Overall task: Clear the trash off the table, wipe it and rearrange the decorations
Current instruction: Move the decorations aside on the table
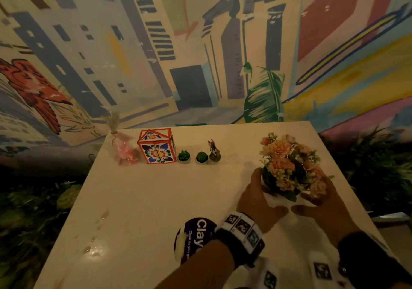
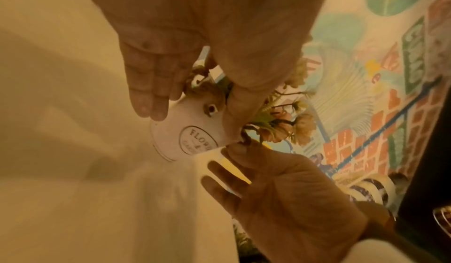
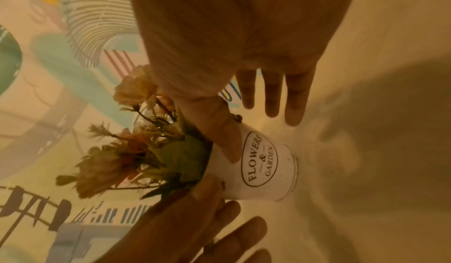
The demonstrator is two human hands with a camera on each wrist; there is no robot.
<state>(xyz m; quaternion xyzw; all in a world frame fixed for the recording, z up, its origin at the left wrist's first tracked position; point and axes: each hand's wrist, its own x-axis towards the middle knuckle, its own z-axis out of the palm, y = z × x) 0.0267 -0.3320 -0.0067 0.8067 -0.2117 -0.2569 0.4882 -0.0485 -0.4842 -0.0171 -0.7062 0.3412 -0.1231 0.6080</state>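
1. The white flower pot (image 3: pixel 266 163), lettered "FLOWERS & GARDEN" and filled with peach artificial flowers (image 1: pixel 289 163), is sitting on the right side of the counter (image 1: pixel 156 199), well apart from the row of decorations at the back.
2. The left hand (image 1: pixel 258 201) is cupping the pot's left side, its thumb lying on the wall and its fingers reaching round the far side; the right hand (image 1: pixel 323 201) is framing the right side with its thumb (image 3: pixel 214 132) pressing on the wall near the rim and its other fingers spread straight, off the pot.
3. I judge the hold to be light: thumbs on a smooth, tapering wall could be slipping if the pot is lifted, and the top-heavy flowers could be tipping it over.
4. Sliding it toward the back row is risking a knock against the small animal figurine (image 1: pixel 214 151) and the two little cactus pots (image 1: pixel 193 156), which are standing close together.
5. Beside them are standing a floral-patterned red-edged box (image 1: pixel 157 147) and a pink cellophane-wrapped favour (image 1: pixel 124 150).
6. Droplets (image 1: pixel 94 247) are lying wet on the pale counter near its left front; a pot dragged there could be smearing them.
7. A round purple wipes lid (image 1: pixel 196 237) is lying at the near edge, partly under the left wrist.
8. A bright painted city mural (image 1: pixel 200 43) is covering the wall behind, and dark foliage (image 1: pixel 367 168) is flanking the counter.
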